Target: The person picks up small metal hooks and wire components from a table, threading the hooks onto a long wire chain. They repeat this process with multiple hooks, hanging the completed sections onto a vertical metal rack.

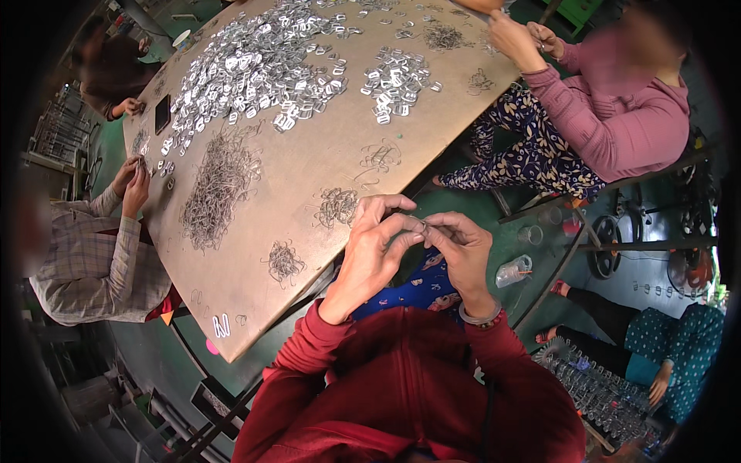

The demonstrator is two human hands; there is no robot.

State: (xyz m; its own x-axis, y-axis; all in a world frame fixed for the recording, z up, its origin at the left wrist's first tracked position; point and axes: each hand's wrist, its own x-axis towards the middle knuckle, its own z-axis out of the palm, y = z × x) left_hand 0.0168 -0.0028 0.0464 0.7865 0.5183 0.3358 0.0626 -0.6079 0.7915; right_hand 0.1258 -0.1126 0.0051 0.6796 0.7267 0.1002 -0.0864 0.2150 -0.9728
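My left hand (369, 251) and my right hand (465, 251) meet in front of me, just off the table's near edge. Fingertips of both are pinched on a small metal piece (424, 224), mostly hidden by the fingers, so its exact kind cannot be made out. Closest to my left hand on the brown table (309, 166) is a small heap of bent wire pieces (337, 207). Another little heap of wire pieces (285, 262) lies nearer the table's corner, and a looser one (380, 157) lies farther off.
A large pile of flat metal buckles (247, 73) covers the far table, with a smaller buckle pile (397, 81) to its right. A long wire heap (220, 189) and a black phone (162, 114) lie left. Co-workers' hands (133, 185) work around the table. Clear cups (531, 235) stand lower right.
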